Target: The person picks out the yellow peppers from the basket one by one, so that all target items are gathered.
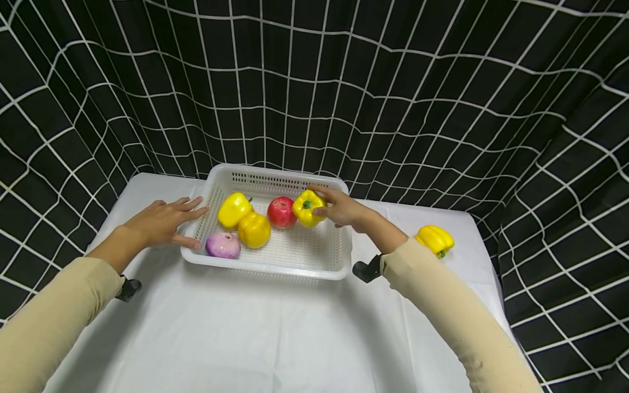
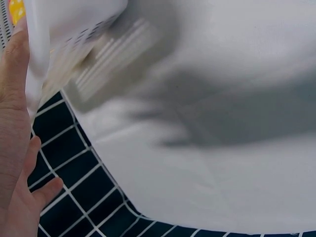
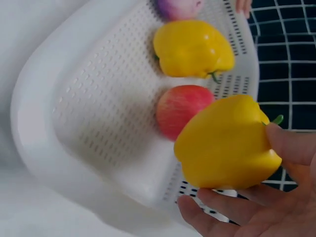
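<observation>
My right hand (image 1: 345, 209) holds a yellow bell pepper (image 3: 228, 144) between thumb and fingers, over the right end of a white plastic basket (image 1: 275, 269). Its green stem shows beside the thumb in the right wrist view. A red apple (image 1: 282, 212) lies in the basket, just left of the held pepper. Farther left are two more yellow bell peppers (image 1: 234, 210) and a purple onion (image 1: 223, 245). At the basket's left rim, my left hand (image 1: 167, 221) is spread with fingers extended; its thumb (image 2: 16, 64) lies along the rim in the left wrist view.
Another yellow bell pepper (image 1: 435, 240) lies on the white-covered table (image 1: 275, 333), right of the basket and close beside my right forearm. Black curtains with a white grid (image 1: 295, 82) stand behind the table and at both sides.
</observation>
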A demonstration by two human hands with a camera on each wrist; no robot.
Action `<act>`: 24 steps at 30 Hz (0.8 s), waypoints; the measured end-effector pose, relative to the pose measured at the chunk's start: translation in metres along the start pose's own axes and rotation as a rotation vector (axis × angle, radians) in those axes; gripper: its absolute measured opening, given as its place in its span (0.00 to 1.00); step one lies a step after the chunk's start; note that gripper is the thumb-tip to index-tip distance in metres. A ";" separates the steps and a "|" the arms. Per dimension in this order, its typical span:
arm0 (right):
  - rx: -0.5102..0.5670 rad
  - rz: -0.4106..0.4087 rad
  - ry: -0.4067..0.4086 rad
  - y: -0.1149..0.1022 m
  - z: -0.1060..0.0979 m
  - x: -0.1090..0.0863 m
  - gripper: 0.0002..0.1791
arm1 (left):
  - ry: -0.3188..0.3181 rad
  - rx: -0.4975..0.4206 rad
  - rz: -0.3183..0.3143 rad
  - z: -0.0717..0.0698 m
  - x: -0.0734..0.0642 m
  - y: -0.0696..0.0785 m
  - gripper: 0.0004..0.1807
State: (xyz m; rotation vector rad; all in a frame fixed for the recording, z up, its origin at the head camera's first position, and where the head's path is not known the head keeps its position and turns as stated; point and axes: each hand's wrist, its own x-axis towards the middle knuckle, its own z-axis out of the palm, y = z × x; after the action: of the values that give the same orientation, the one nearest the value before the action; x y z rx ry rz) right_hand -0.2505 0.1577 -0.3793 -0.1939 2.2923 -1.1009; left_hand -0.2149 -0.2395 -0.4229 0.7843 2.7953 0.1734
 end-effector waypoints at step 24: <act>0.000 -0.069 0.076 0.033 -0.071 -0.059 0.37 | 0.005 -0.001 -0.005 0.000 -0.002 0.001 0.50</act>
State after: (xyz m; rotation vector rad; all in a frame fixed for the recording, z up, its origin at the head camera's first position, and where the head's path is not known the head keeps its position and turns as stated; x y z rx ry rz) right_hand -0.2378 0.2484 -0.3436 -0.2369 2.3683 -1.1614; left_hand -0.2129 -0.2392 -0.4223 0.7781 2.8010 0.1762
